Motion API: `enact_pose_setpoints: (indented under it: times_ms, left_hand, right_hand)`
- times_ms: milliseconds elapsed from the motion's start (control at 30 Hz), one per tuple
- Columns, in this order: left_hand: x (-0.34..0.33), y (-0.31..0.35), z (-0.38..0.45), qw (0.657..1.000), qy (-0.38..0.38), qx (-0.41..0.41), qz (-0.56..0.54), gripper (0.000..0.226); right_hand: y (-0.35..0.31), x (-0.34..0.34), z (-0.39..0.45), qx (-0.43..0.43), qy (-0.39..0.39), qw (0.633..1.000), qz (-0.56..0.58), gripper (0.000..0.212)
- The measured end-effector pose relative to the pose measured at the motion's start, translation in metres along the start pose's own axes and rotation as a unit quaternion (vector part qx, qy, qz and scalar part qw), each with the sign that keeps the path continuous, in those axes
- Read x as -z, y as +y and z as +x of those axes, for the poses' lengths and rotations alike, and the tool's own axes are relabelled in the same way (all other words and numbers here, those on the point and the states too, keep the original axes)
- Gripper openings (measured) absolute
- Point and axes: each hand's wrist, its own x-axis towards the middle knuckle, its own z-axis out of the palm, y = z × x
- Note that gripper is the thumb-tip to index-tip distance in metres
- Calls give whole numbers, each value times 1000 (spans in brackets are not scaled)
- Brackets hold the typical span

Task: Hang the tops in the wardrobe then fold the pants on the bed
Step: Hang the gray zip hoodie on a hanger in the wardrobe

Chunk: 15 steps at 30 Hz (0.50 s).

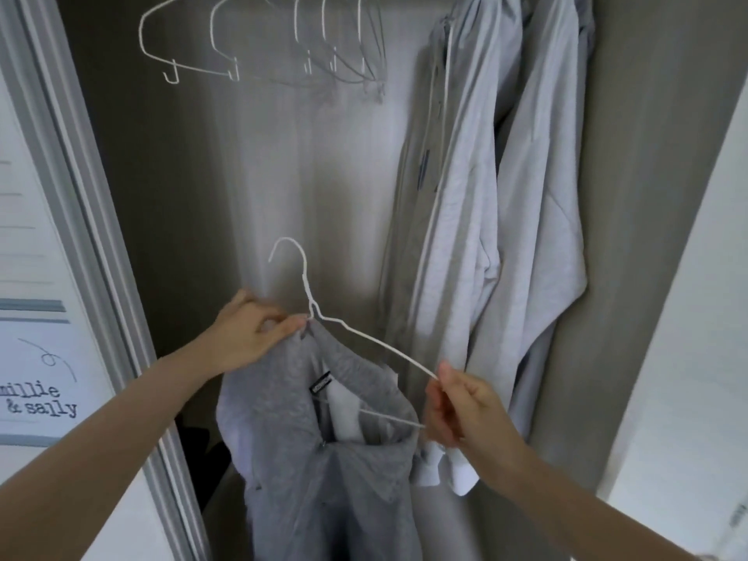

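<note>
- The person stands facing the open wardrobe [251, 188], both bare arms stretched out in front.
- The left hand [247, 338] pinches the collar of a grey top [324, 479] right at the neck of a white wire hanger [364, 338], thumb and fingertips closed on the fabric just under the twisted wire.
- The right hand [457, 410] has its grip on the right end of that same hanger, fingers curled round the wire where the upper arm and lower bar meet.
- The hanger is tilted, its hook [289, 253] up and to the left, its right shoulder pointing down toward the right hand.
- The left shoulder of the hanger sits inside the grey top's neck opening; the right shoulder is bare wire, outside the cloth.
- A black label [321, 381] shows inside the collar, and the rest of the top hangs slack below the hands, in front of the wardrobe's lower part.
- Up above, a row of empty white hangers [226, 46] hangs at the top of the wardrobe.
- To the right of them, two pale grey garments [506, 196] already hang inside, reaching down to just beside the right hand.
- On the left, the wardrobe's sliding door [48, 277] carries printed lettering.
</note>
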Motion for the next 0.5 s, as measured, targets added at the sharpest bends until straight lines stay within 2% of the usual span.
enact_pose_setpoints:
  times_ms: [33,100,133,200,233,300,400,433,467,500]
  left_hand:
    - [-6,-6,-4,999,-5,-18,28,66]
    - [-22,-16,-12,999,3,-25,-48,57]
    - [-29,-18,-14,995,19,-27,-93,52]
    - [-42,-18,-20,989,57,-15,-136,46]
    - [-46,-16,-22,988,71,-9,-138,41]
    - [-52,-12,-26,989,73,-12,-130,36]
    - [-58,2,-28,986,84,-32,-142,47]
    - [-58,6,-27,983,98,-29,-155,50]
    - [-58,10,-26,979,107,-24,-169,52]
    - [-57,12,-26,978,110,-18,-179,54]
  right_hand:
    - [1,0,-1,-3,-15,1000,5,51]
    - [4,1,-1,-47,-80,994,48,57]
    - [4,3,1,-86,-127,983,97,61]
    - [9,12,6,-166,-204,934,241,70]
    - [13,16,9,-190,-217,912,290,70]
    - [31,19,12,-223,-196,911,286,61]
    - [70,-3,10,-267,-192,939,100,44]
    - [81,-14,6,-242,-194,951,-8,41]
    - [90,-21,1,-172,-204,953,-142,40]
    - [98,-26,-3,-74,-234,926,-288,44]
